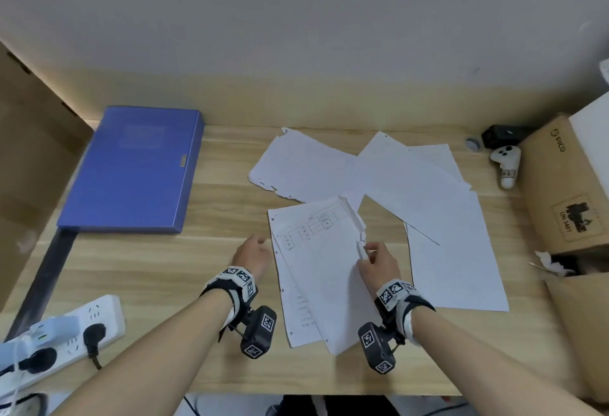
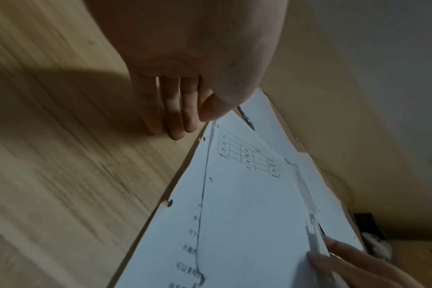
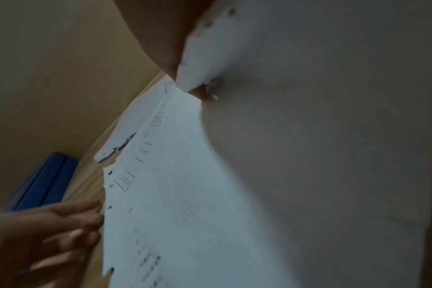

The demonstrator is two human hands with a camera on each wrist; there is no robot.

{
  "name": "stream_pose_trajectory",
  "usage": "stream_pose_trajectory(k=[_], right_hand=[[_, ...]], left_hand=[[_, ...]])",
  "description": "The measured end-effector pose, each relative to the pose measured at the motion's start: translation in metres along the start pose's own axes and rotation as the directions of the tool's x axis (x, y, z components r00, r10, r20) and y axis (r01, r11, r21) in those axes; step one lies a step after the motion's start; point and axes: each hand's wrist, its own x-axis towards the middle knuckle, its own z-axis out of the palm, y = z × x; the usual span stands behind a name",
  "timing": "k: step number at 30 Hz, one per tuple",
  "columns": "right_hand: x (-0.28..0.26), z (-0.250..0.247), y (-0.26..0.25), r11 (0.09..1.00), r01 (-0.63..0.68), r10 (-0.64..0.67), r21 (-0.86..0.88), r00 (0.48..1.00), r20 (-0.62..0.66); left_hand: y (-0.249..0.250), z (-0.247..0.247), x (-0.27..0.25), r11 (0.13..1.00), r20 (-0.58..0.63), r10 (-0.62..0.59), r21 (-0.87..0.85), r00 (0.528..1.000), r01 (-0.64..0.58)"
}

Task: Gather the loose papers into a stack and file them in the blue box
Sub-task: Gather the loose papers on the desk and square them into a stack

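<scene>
A closed blue box [image 1: 131, 168] lies flat at the desk's back left, also seen edge-on as the blue box [image 3: 47, 181]. White papers are scattered over the desk: a torn sheet [image 1: 300, 165] at the back, several blank sheets [image 1: 438, 217] to the right, and a printed sheet with a table [image 1: 316, 270] on top of another in front of me. My right hand [image 1: 372, 257] pinches the printed sheet's right edge and lifts it. My left hand [image 1: 253, 250] rests with straight fingers [image 2: 175, 124] on the wood just left of that printed sheet [image 2: 247, 204].
A white power strip [image 1: 66, 333] with plugs sits at the front left. A cardboard box [image 1: 560, 184] stands at the right, with a white controller [image 1: 506, 165] and a black device [image 1: 501, 135] behind it. Bare wood lies between the blue box and the papers.
</scene>
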Motion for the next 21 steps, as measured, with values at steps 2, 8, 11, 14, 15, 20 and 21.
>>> stream_pose_trajectory(k=[2,8,11,14,15,20,21], right_hand=[[0.003,-0.001,0.003,0.991,0.008,-0.004,-0.133,0.999,0.033],[0.022,-0.031,0.003,0.965,0.020,-0.007,-0.262,0.999,0.050],[0.045,-0.059,0.001,0.952,0.066,-0.057,-0.298,0.998,0.039],[0.078,-0.089,-0.001,0.906,0.105,-0.117,-0.410,0.993,-0.004],[0.089,-0.098,-0.001,0.881,0.112,-0.132,-0.459,0.991,-0.011],[0.130,-0.114,-0.001,0.733,0.178,-0.143,-0.656,0.984,0.108],[0.134,-0.112,-0.001,0.711,0.182,-0.137,-0.679,0.983,0.121]], left_hand=[[0.011,-0.004,0.000,0.998,-0.014,0.014,0.061,1.000,-0.013],[0.065,-0.016,0.017,0.921,-0.087,0.254,0.325,0.963,-0.213],[0.105,-0.015,0.037,0.785,-0.051,0.455,0.493,0.889,-0.374],[0.139,-0.012,0.063,0.610,0.089,0.550,0.635,0.830,-0.473],[0.146,-0.011,0.072,0.533,0.181,0.534,0.686,0.826,-0.495],[0.165,-0.010,0.105,0.217,0.482,0.234,0.821,0.844,-0.528],[0.164,-0.007,0.111,0.193,0.482,0.237,0.828,0.844,-0.527]])
